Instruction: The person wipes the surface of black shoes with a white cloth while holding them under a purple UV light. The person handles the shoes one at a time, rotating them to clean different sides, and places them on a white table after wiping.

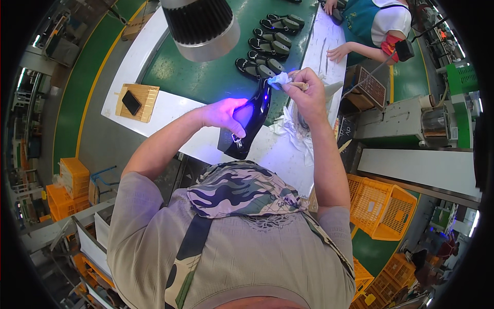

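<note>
My left hand point(224, 114) holds a glossy black shoe point(251, 123) by its side, toe pointing away from me, with a small metal buckle near the heel. My right hand point(304, 92) grips a short wooden-handled tool wrapped in a pale cloth point(280, 80), and the cloth tip touches the shoe's toe. Violet-blue light falls on my left hand and on the shoe's upper.
Several black shoes point(270, 36) lie in pairs on the green conveyor belt point(206, 77). A lamp shade point(201, 28) hangs overhead. A wooden tray with a phone point(136, 102) rests on the white ledge. Another person's hand point(337, 52) rests at the far bench. Orange crates point(381, 206) stand at right.
</note>
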Action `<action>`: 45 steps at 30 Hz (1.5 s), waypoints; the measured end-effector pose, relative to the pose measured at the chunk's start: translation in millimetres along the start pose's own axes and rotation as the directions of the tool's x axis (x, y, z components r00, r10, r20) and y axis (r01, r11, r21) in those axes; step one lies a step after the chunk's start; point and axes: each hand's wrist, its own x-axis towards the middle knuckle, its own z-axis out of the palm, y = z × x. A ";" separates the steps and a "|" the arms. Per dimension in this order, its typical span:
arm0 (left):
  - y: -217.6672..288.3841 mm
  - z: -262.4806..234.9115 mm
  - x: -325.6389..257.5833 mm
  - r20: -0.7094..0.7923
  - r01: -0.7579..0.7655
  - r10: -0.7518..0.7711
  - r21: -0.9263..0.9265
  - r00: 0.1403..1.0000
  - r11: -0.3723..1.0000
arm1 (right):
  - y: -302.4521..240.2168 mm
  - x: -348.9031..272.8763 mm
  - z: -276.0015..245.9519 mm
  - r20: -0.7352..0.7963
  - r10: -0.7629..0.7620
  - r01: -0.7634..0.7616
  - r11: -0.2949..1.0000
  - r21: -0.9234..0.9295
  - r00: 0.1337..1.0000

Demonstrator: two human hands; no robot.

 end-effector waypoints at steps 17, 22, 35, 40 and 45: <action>-26.1 14.8 -2.5 -0.158 -0.109 0.029 -0.526 0.987 0.843 | 21.4 -42.1 21.2 0.171 0.063 -0.079 0.993 0.083 0.983; -27.4 23.6 -5.2 -0.250 -0.168 0.013 -0.610 0.968 0.774 | 22.7 -56.9 17.5 0.316 0.182 -0.238 0.960 0.149 0.931; -62.1 51.9 -5.1 -0.494 -0.366 -0.024 -0.673 0.869 0.642 | 11.8 -76.6 -10.6 0.359 0.037 -0.030 0.999 -0.025 0.932; -90.0 64.7 -5.8 -0.540 -0.489 -0.014 -0.772 0.842 0.406 | 25.2 -84.9 -16.2 0.186 0.219 -0.260 0.936 0.237 0.958; -99.1 81.6 -3.0 -0.604 -0.587 0.046 -0.749 0.795 0.309 | 39.5 -93.3 -6.2 0.160 0.324 -0.361 0.844 0.396 0.932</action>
